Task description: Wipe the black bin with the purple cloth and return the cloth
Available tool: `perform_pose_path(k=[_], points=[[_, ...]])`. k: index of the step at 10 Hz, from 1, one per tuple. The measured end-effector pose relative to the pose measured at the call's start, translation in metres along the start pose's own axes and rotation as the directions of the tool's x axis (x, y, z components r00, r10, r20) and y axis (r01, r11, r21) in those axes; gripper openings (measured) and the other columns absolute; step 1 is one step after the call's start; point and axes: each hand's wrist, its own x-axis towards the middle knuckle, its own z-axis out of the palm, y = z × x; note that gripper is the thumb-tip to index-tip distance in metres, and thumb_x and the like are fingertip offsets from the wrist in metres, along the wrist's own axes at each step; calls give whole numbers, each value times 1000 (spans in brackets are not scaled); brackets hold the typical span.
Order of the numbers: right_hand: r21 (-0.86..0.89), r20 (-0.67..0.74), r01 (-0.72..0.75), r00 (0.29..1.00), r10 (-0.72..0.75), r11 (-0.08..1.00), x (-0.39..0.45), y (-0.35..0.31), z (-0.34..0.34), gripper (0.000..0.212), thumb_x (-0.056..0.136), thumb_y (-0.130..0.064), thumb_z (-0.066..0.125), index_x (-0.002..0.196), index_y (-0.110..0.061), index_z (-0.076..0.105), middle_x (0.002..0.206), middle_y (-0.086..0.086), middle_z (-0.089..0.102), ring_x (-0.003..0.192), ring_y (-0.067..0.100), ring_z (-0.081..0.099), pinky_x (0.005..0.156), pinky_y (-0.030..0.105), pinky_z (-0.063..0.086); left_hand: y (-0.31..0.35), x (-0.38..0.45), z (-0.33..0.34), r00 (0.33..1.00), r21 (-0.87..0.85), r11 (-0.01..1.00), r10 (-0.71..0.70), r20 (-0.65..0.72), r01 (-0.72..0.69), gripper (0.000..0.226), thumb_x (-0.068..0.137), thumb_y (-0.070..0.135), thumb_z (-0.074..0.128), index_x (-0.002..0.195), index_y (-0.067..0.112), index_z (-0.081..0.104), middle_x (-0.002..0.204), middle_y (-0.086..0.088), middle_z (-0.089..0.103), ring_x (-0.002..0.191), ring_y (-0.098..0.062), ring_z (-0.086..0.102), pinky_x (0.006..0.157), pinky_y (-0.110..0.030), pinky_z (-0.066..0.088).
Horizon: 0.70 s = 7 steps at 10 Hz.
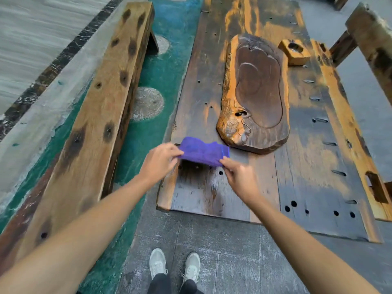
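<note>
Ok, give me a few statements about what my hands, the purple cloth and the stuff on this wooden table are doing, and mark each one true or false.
1. Both hands hold the purple cloth: the left hand at its left end, the right hand at its near right edge. True.
2. The cloth lies flat on the grey floor tiles. False: it is held above the near part of the wooden table.
3. The foot-shaped carved wooden tray lies just beyond the cloth. True.
4. A black bin stands on the table. False: no bin is in view.
5. The small wooden block sits on top of the carved tray. False: it sits on the table beside the tray's far right.
</note>
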Motion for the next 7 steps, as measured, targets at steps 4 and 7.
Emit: perform_pose_path(k=[4, 7], points=[[-116, 357, -34, 931, 74, 993, -109, 48, 116, 44, 99, -9, 57, 143, -18, 61, 157, -4, 51, 151, 17, 39, 100, 42, 57, -53, -149, 101, 960, 112, 991, 34, 279, -67, 54, 69, 0, 70, 118, 20, 71, 120, 5, 67, 113, -17, 60, 71, -26, 59], [-256, 493, 68, 867, 69, 964, -86, 26, 82, 41, 104, -45, 41, 135, -27, 63, 161, -9, 45, 154, 15, 32, 97, 43, 57, -30, -96, 71, 860, 276, 942, 23, 511, -189, 32, 81, 26, 50, 98, 24, 77, 106, 10, 67, 112, -16, 54, 80, -35, 47]])
